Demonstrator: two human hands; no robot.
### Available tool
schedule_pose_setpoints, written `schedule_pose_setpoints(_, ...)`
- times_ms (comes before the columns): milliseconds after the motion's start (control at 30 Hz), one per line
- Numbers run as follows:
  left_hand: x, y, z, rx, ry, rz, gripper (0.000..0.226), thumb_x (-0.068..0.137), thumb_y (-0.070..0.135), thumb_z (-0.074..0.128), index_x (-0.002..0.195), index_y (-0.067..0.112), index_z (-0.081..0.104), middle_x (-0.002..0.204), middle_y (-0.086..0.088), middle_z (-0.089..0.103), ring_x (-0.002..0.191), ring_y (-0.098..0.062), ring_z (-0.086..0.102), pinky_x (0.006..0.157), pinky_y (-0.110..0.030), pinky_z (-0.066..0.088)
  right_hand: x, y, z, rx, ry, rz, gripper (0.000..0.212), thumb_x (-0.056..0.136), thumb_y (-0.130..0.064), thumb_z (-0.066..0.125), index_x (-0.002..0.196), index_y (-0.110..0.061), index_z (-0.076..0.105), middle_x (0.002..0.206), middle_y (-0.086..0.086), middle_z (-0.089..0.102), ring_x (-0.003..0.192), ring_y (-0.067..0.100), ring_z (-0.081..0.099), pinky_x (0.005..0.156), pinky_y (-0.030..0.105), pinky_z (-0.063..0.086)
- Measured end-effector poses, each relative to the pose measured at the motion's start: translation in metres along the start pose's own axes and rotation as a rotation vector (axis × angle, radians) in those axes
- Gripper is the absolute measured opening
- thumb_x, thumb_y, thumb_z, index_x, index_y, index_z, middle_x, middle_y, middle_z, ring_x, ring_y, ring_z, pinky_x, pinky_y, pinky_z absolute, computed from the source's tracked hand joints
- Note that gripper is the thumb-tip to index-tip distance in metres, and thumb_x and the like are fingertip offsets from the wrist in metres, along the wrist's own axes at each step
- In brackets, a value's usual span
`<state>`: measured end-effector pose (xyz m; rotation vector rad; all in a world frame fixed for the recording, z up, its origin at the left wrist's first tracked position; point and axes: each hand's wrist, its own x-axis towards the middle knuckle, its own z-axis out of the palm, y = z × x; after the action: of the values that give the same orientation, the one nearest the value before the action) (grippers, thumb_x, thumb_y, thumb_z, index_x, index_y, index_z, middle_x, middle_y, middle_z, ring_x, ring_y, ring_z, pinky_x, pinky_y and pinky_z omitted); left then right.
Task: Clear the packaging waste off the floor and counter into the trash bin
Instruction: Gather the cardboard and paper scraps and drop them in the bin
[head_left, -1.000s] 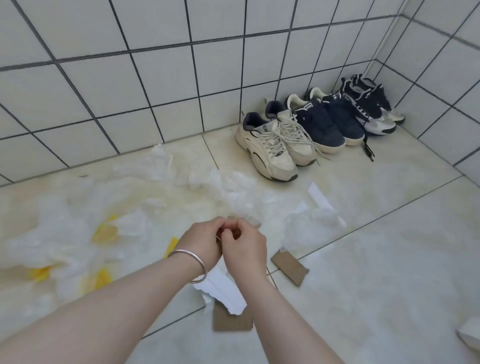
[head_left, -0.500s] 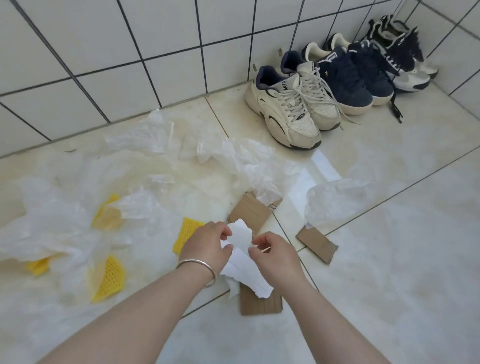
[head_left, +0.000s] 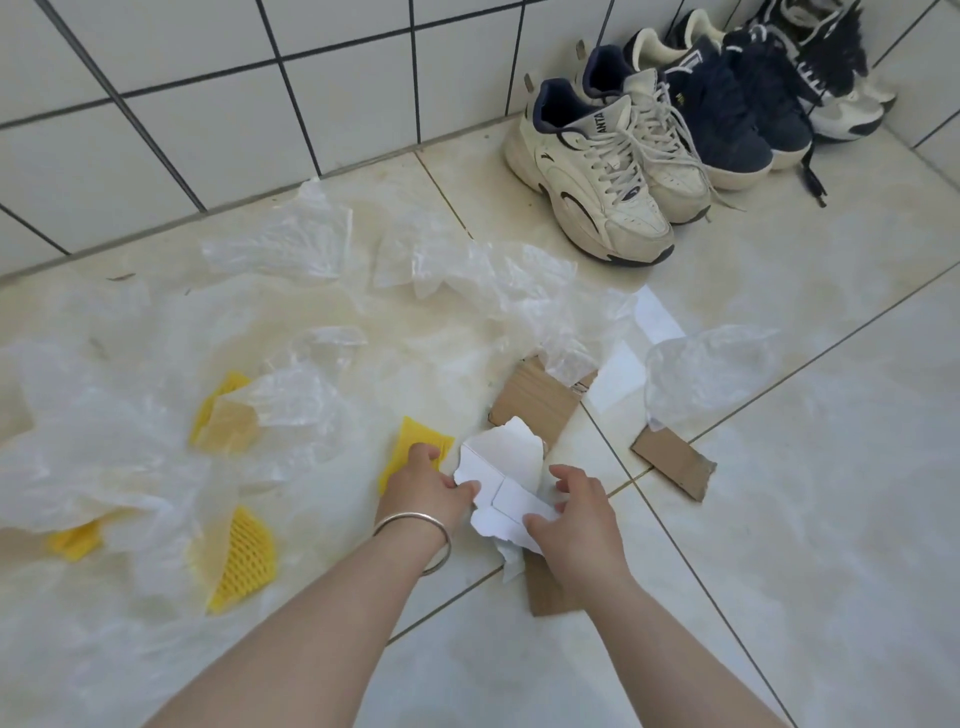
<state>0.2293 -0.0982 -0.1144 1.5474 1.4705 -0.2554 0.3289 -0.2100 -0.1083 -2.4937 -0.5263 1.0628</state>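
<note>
Glossy tile floor (head_left: 779, 519). Crumpled white paper (head_left: 501, 483) at lower centre, torn edges, creased. Left hand (head_left: 423, 486) and right hand (head_left: 576, 512) both pinched on it, fingers curled. Flat brown cardboard (head_left: 535, 402) behind; clear wrinkly plastic (head_left: 483, 280) + yellow foam net (head_left: 241, 564) across left. Sneakers (head_left: 597, 171) upper right by wall.

Pale glossy tiled floor (head_left: 779, 519). Crumpled clear plastic film (head_left: 467, 280) across left and centre; yellow foam netting pieces (head_left: 241, 564) lower left; brown cardboard scraps (head_left: 672, 462) centre right; worn white lace-up sneakers (head_left: 597, 171) and navy sneakers (head_left: 737, 109) upper right.
</note>
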Motion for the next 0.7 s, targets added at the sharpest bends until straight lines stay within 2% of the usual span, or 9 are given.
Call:
schedule_pose_setpoints(67, 0.001, 0.001, 0.005, -0.038, -0.026, -0.068, 0.059, 0.080, 0.032, 0.068, 0.130, 0.014, 0.042, 0.119, -0.003, 0.064, 0.113, -0.023, 0.057, 0.090, -0.027, 0.042, 0.001, -0.002, 0.003, -0.026, -0.005, 0.033, 0.060, 0.080, -0.019, 0.061, 0.136, -0.020, 0.039, 0.126, 0.002, 0.047, 0.117, 0.019, 0.048, 0.090, 0.029, 0.043)
schedule_pose_setpoints(133, 0.001, 0.002, 0.012, -0.077, -0.033, -0.107, 0.059, 0.078, 0.031, 0.070, 0.128, 0.014, 0.045, 0.122, -0.007, 0.062, 0.113, -0.025, 0.058, 0.088, -0.027, 0.043, 0.000, -0.003, 0.006, 0.033, -0.051, 0.057, 0.052, 0.079, -0.020, 0.059, 0.129, -0.021, 0.047, 0.114, -0.003, 0.055, 0.105, 0.017, 0.054, 0.086, 0.026, 0.046)
schedule_pose_setpoints(233, 0.001, 0.004, 0.018, -0.078, -0.015, -0.117, 0.063, 0.076, 0.027, 0.072, 0.130, 0.010, 0.043, 0.124, -0.010, 0.061, 0.112, -0.028, 0.059, 0.085, -0.030, 0.046, -0.005, -0.006, 0.007, 0.125, -0.124, 0.014, 0.038, 0.082, -0.011, 0.054, 0.119, -0.021, 0.055, 0.094, -0.009, 0.058, 0.077, 0.002, 0.053, 0.060, 0.000, 0.041)
schedule_pose_setpoints(267, 0.000, 0.004, 0.019, -0.067, -0.014, -0.107, 0.065, 0.076, 0.026, 0.072, 0.131, 0.010, 0.041, 0.125, -0.009, 0.060, 0.113, -0.029, 0.058, 0.085, -0.030, 0.045, -0.006, -0.007, 0.006, 0.153, -0.122, 0.003, 0.037, 0.083, -0.010, 0.053, 0.119, -0.022, 0.055, 0.092, -0.009, 0.057, 0.074, 0.000, 0.050, 0.054, -0.001, 0.039)
schedule_pose_setpoints(333, -0.002, 0.005, 0.018, -0.053, -0.004, -0.068, 0.065, 0.076, 0.025, 0.072, 0.132, 0.011, 0.042, 0.126, -0.008, 0.059, 0.115, -0.028, 0.057, 0.086, -0.029, 0.044, -0.007, -0.008, 0.004, 0.180, -0.101, -0.002, 0.038, 0.083, -0.012, 0.054, 0.120, -0.023, 0.054, 0.090, -0.010, 0.057, 0.077, 0.004, 0.051, 0.054, 0.005, 0.038)
schedule_pose_setpoints(467, -0.007, 0.004, 0.009, -0.176, 0.045, -0.018, 0.053, 0.076, 0.020, 0.073, 0.122, 0.010, 0.049, 0.121, -0.008, 0.062, 0.111, -0.028, 0.059, 0.088, -0.029, 0.045, -0.007, -0.002, -0.002, 0.085, -0.102, 0.008, 0.026, 0.083, -0.030, 0.060, 0.108, -0.025, 0.060, 0.090, -0.009, 0.060, 0.089, 0.013, 0.056, 0.072, 0.023, 0.041)
schedule_pose_setpoints(533, -0.008, 0.004, 0.003, -0.257, 0.074, -0.024, 0.046, 0.077, 0.020, 0.072, 0.118, 0.010, 0.053, 0.119, -0.010, 0.064, 0.109, -0.029, 0.060, 0.091, -0.033, 0.048, -0.007, 0.001, -0.008, 0.105, -0.150, 0.011, 0.011, 0.086, -0.031, 0.060, 0.090, -0.022, 0.063, 0.078, -0.010, 0.058, 0.077, 0.012, 0.054, 0.065, 0.023, 0.040)
schedule_pose_setpoints(600, -0.006, 0.007, -0.004, -0.305, 0.123, -0.022, 0.034, 0.081, 0.020, 0.068, 0.112, 0.008, 0.060, 0.114, -0.013, 0.066, 0.104, -0.031, 0.062, 0.089, -0.034, 0.049, -0.008, 0.006, -0.014, 0.127, -0.136, 0.004, 0.014, 0.089, -0.031, 0.056, 0.083, -0.019, 0.060, 0.069, -0.011, 0.054, 0.065, 0.009, 0.049, 0.057, 0.022, 0.036)
schedule_pose_setpoints(700, -0.003, 0.019, -0.014, -0.327, 0.178, 0.038, 0.025, 0.088, 0.024, 0.060, 0.105, 0.006, 0.065, 0.108, -0.015, 0.068, 0.089, -0.027, 0.059, 0.076, -0.027, 0.041, -0.011, 0.019, -0.017, 0.044, -0.059, -0.005, 0.020, 0.091, -0.031, 0.052, 0.082, -0.014, 0.058, 0.076, -0.005, 0.051, 0.077, 0.015, 0.051, 0.062, 0.025, 0.036)
